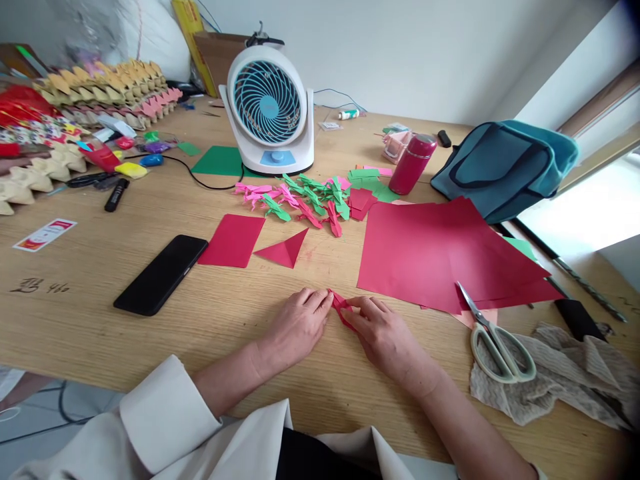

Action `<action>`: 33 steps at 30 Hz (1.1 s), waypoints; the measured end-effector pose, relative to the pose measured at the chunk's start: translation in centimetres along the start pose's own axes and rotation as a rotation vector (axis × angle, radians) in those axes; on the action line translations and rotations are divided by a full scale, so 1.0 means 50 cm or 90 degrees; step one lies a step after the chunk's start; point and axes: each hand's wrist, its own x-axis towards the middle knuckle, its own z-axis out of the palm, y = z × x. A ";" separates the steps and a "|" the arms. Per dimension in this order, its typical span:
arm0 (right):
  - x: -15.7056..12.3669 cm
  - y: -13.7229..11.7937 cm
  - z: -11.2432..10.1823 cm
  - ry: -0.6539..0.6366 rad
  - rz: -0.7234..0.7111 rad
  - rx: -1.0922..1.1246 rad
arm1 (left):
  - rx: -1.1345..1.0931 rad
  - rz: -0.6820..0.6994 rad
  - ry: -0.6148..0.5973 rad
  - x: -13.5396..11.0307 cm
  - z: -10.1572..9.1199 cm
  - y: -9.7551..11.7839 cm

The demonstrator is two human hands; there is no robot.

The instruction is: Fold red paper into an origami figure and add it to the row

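A small folded piece of red paper (342,308) lies on the wooden table between my two hands. My left hand (303,319) has its fingertips closed on the paper's far left end. On the near right side, my right hand (384,328) grips the same paper with thumb and fingers, hiding part of it. Just beyond are a folded red paper triangle (286,251) and a flat red rectangle of paper (234,241). Farther back lies a heap of small folded paper figures (313,193) in green, pink and red.
Large red sheets (430,247) cover the right side, with scissors (493,343) on their near edge and a crumpled cloth (537,393) below. A black phone (163,273) lies at left. Behind stand a fan (270,107), a red flask (413,164) and a teal bag (505,167).
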 end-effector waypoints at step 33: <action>0.001 -0.022 0.008 0.034 0.050 0.047 | -0.062 0.060 0.094 -0.014 -0.002 0.003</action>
